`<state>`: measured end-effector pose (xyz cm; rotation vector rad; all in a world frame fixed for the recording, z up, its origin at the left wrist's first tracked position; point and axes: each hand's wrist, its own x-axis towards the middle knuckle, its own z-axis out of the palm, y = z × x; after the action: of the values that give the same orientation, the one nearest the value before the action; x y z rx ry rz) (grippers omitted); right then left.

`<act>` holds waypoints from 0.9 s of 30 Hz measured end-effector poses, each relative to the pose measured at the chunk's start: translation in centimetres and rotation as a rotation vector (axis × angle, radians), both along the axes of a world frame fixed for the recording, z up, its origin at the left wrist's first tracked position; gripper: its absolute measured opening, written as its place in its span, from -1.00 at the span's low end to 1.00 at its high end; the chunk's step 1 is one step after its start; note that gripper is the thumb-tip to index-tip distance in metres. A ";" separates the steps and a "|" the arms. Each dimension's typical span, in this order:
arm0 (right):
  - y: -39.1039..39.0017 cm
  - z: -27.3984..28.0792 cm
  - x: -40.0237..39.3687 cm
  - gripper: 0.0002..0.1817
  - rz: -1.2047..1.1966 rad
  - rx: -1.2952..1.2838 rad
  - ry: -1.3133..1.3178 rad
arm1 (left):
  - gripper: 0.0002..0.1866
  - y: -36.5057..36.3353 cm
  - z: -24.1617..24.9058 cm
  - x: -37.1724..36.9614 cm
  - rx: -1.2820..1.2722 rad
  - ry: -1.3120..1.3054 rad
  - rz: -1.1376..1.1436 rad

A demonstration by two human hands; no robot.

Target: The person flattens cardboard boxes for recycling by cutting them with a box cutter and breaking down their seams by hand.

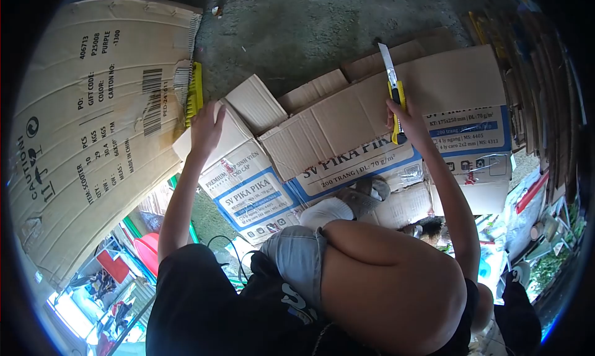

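A flattened cardboard box [347, 133] printed "SV PIKA PIKA" lies on the ground before my knees, its flaps spread along the far side. My right hand [406, 115] grips a yellow and black box cutter [396, 98] above the box, and its long blade points away from me. My left hand [208, 128] rests on the box's left flap, fingers apart and nothing held. Just beyond that hand stands a yellow ridged object [196, 92], partly hidden by the large carton. A shoe [365, 198] and white sock show at the box's near edge.
A large brown carton [93, 114] with printed labels fills the left side. Stacked cardboard sheets [545, 102] stand along the right. Grey concrete floor [279, 33] lies beyond the box. A red round object [147, 252] and assorted items are at the lower left.
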<state>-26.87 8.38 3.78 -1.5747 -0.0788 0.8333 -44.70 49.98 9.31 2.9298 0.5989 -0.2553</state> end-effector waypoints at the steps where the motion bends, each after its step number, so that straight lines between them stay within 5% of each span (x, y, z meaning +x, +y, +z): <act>1: 0.0 0.1 0.1 -0.79 0.007 0.000 0.003 | -0.56 -0.7 1.7 -0.3 0.000 0.003 0.007; 7: 0.6 1.2 0.5 -0.79 0.039 -0.023 0.053 | -0.63 -7.2 7.3 -4.1 0.132 -0.175 -0.121; 10: 0.5 1.2 0.4 -0.78 0.023 -0.016 0.051 | -0.89 -10.0 7.8 -6.8 -0.124 -0.243 -0.153; 11: 0.5 1.2 0.4 -0.78 0.031 -0.033 0.028 | -0.90 -10.8 7.9 -7.5 -0.192 -0.065 -0.210; 15: 0.6 1.4 0.5 -0.79 0.037 -0.012 -0.020 | -0.85 -7.1 -0.3 -7.2 -0.390 0.070 -0.389; 19: 0.6 0.5 0.8 -0.76 0.066 -0.065 0.066 | -0.65 -7.9 -7.3 -6.2 -0.118 -0.317 -0.354; 27: 1.9 0.9 0.6 -0.79 -0.037 -0.140 -0.039 | -0.57 -7.7 -8.0 -6.4 -0.103 -0.346 -0.168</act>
<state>-26.28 10.27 4.71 -1.7192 -0.0203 0.7931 -51.12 42.33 1.34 2.8282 0.2807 0.1955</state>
